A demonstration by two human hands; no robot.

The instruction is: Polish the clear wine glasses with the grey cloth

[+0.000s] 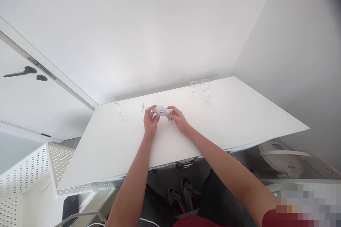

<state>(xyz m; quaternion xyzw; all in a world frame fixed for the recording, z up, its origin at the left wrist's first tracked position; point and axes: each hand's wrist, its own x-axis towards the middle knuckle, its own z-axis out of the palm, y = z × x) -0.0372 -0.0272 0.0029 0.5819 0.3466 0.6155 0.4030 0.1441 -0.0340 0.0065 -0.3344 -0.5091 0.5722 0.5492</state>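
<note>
Over the middle of the white table [128,142], a clear stemmed glass [143,107] is held on its side, its foot pointing left. My left hand [151,120] is closed around it near the stem. A light grey-white cloth [163,110] is bunched at the bowl end and hides most of the bowl. From the other side, my right hand [180,118] grips the cloth, thumb and fingers pressed on it. How far the cloth goes inside the bowl cannot be made out.
Another stemmed glass [116,109] is at the table's left. A group of clear glasses [205,85] stands near the back edge, right of centre. White perforated racks [26,168] are at lower left, beneath a door handle [20,72]. A wall [160,35] rises behind the table.
</note>
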